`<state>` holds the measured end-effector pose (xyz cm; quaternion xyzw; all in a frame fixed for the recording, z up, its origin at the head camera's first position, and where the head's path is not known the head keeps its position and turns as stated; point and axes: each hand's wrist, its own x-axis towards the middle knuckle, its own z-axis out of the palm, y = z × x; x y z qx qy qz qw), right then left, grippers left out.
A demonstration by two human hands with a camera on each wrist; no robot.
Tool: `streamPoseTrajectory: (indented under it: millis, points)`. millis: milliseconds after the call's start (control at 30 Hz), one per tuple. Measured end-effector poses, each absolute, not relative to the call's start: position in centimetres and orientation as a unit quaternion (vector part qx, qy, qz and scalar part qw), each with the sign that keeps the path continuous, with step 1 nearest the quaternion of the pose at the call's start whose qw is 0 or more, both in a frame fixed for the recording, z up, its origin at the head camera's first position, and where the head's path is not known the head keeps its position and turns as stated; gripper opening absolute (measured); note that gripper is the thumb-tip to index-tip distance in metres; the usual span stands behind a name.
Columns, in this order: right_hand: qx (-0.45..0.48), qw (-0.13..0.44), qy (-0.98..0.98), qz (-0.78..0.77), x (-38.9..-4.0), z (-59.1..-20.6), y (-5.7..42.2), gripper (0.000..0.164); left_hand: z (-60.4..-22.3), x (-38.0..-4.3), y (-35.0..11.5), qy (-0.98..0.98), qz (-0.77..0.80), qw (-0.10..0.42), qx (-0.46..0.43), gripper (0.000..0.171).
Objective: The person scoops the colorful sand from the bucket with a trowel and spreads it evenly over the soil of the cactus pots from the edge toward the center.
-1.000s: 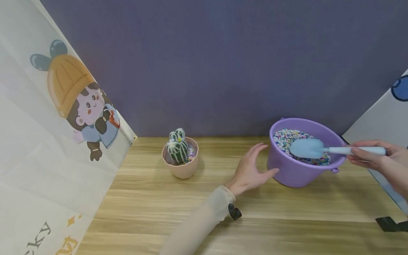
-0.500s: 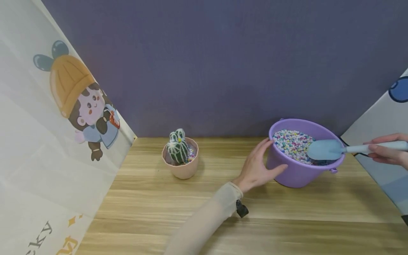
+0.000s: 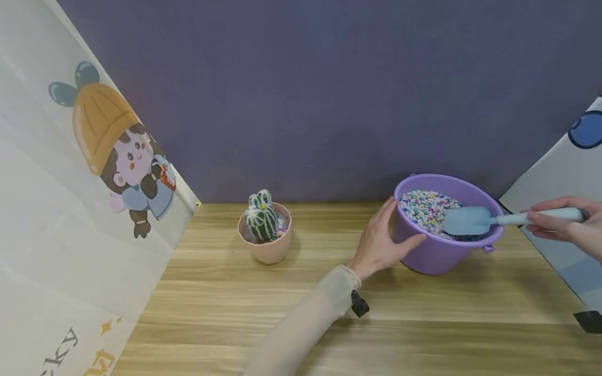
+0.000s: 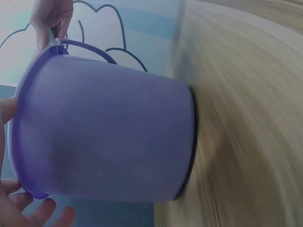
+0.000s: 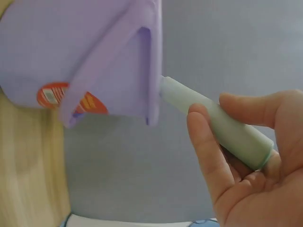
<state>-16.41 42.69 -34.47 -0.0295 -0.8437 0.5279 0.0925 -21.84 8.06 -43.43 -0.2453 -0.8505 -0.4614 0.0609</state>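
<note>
A purple bucket [image 3: 435, 256] holds multicoloured beads [image 3: 425, 208] and leans slightly to the right in the head view. My left hand [image 3: 378, 245] touches its near left side, fingers and thumb spread along the rim; in the left wrist view the thumb and fingertips meet the rim apart from each other. To the right, my right hand [image 3: 566, 222] grips the handle of a pale blue trowel [image 3: 467, 221]. The trowel's blade is inside the bucket, over the beads, and its neck crosses the right rim. From the right wrist camera, thumb and fingers hold the handle [image 5: 232, 132]; the blade is hidden there.
A pink pot [image 3: 270, 250] with a small cactus [image 3: 261, 222] and some beads stands to the left on the wooden table [image 3: 188, 313]. A dark blue panel [image 3: 301, 104] rises behind. Printed white panels stand at both sides. The bucket's handle [image 5: 106, 52] hangs down its outside.
My left hand has moved right and come onto the bucket's rim. The trowel slid right toward the rim with my right hand, then a little back left.
</note>
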Motion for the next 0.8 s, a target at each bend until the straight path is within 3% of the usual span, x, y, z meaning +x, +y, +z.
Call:
streamPoseTrajectory:
  millis: [233,400,567,800]
  points:
    - [-0.056,0.047,-0.876,0.477,-16.7,-35.3,40.6,0.014,-43.4,-22.3,8.1,-0.856,-0.455,0.069,-0.235,0.094]
    - [-0.054,0.029,-0.839,0.54,-17.3,-35.4,39.1,0.029,-43.4,-22.2,8.1,-0.859,-0.455,0.068,-0.226,0.094]
    - [-0.051,0.013,-0.837,0.545,-18.2,-35.2,37.1,0.017,-43.2,-22.1,7.8,-0.863,-0.452,0.072,-0.214,0.094]
    - [-0.053,0.008,-0.829,0.557,-18.1,-35.2,37.0,0.025,-42.9,-22.1,8.1,-0.863,-0.448,0.074,-0.222,0.094]
